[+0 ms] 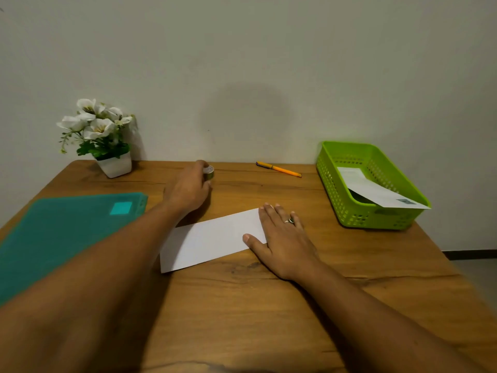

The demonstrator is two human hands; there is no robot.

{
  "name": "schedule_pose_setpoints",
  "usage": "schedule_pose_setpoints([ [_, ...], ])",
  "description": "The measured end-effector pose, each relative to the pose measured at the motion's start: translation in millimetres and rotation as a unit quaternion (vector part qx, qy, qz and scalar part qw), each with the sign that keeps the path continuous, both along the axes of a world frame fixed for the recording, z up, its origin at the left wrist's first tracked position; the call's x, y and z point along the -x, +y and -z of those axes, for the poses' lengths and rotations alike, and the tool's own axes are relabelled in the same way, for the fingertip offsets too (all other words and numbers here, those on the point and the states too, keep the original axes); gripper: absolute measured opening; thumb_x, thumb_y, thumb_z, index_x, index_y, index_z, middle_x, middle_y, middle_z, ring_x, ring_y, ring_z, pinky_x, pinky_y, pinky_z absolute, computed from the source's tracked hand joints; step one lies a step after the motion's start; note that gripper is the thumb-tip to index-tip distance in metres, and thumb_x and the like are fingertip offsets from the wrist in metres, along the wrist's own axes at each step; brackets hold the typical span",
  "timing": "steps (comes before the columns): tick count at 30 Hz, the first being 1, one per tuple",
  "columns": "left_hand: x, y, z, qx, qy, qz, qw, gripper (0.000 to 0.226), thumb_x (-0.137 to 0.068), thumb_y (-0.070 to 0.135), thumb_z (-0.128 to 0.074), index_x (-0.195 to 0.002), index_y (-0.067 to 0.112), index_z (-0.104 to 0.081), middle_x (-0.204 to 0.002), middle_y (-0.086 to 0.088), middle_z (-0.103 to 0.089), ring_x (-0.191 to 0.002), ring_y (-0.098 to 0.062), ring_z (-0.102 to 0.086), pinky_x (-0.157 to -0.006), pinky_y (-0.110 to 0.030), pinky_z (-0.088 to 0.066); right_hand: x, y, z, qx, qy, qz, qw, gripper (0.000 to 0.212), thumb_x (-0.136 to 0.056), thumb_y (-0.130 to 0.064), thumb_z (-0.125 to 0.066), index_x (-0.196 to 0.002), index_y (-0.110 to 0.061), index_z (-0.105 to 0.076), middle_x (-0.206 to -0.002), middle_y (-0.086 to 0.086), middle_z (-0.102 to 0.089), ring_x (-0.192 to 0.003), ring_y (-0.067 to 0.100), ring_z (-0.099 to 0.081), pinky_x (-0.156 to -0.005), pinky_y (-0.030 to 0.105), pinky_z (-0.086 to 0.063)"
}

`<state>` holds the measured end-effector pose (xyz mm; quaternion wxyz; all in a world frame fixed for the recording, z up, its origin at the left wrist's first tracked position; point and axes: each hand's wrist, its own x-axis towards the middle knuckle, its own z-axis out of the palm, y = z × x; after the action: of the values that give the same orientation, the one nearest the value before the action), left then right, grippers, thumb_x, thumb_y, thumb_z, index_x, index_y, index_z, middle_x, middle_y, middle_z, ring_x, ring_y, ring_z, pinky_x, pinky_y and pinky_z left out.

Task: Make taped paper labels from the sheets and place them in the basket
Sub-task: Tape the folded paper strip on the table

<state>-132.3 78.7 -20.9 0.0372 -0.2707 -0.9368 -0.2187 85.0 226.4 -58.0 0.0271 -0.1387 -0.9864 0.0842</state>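
Tape step now: our left hand (188, 189) grips the roll (209, 172), our right hand (285, 238) lies flat on the paper (209, 242); next we pull a strip.

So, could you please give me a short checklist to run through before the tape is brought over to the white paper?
1. Left hand grips the tape roll: ok.
2. Right hand rests flat on the white paper, pinning it: ok.
3. Free end of the tape found: cannot tell, too small.
4. Pen lies clear of the way from roll to paper: ok.
5. Basket has room beside the label in it: ok.
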Motion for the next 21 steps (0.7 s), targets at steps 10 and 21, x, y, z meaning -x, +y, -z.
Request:
schedule_pose_setpoints([
  [10, 3.2, 14.5, 1.4, -0.056, -0.006, -0.013, 0.998, 0.016, -0.105, 0.035, -0.053, -0.105, 0.025, -0.065, -0.099, 0.001, -0.064, -0.089, -0.02, -0.058, -0.072, -0.037, -0.048, -0.3, 1.3, 1.8, 0.012, 0.016, -0.001, 1.0, 0.085, -0.101, -0.073, -0.019, -0.166, -0.02, -0.012, -0.175, -0.001, -0.008, -0.161, 0.018, -0.001, -0.13, 0.046, 0.0],
  [21, -101.9, -37.5, -15.4, -0.262, -0.136, 0.093, 0.951, 0.016, -0.104, 0.035, -0.056, -0.102, 0.025, -0.068, -0.093, 0.006, -0.072, -0.087, -0.012, -0.068, -0.08, -0.044, -0.06, -4.2, -1.7, 0.4, 0.031, 0.047, 0.006, 0.998, 0.087, -0.099, -0.076, -0.023, -0.166, -0.02, -0.016, -0.174, 0.001, -0.012, -0.16, 0.021, -0.007, -0.129, 0.047, -0.008],
])
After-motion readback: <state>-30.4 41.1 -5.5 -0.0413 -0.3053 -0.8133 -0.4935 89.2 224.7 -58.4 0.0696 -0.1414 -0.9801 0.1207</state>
